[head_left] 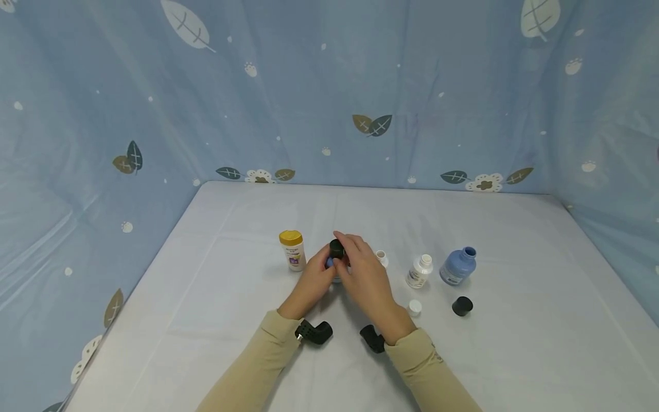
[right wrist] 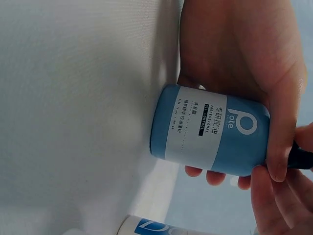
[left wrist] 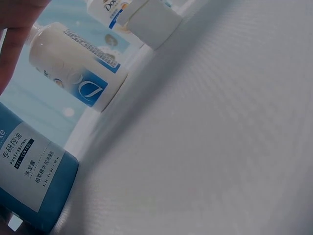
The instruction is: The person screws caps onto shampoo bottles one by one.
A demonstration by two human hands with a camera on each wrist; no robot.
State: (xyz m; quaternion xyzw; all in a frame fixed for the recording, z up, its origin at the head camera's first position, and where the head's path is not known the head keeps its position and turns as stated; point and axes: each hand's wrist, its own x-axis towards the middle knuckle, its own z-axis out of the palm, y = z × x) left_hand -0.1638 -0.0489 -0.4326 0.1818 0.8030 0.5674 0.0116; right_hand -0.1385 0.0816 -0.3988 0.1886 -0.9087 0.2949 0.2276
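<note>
A blue bottle (right wrist: 247,122) with a white label and a black cap (head_left: 337,249) stands upright between my hands. My left hand (head_left: 315,277) grips the bottle, its thumb lying across the shoulder and its fingers behind. At the top, the fingers of my right hand (head_left: 365,277) pinch the black cap. In the head view the hands cover most of the bottle. Whether the cap is seated on the neck cannot be told. Just right of the bottle, partly hidden by my right hand, is a white bottle (left wrist: 73,68) with an uncovered mouth.
A white bottle with a yellow lid (head_left: 292,250) stands left of my hands. To the right are another white bottle (head_left: 419,272) and a blue bottle with an uncovered mouth (head_left: 458,267). Nearer me lie a white cap (head_left: 415,308) and a loose black cap (head_left: 462,306).
</note>
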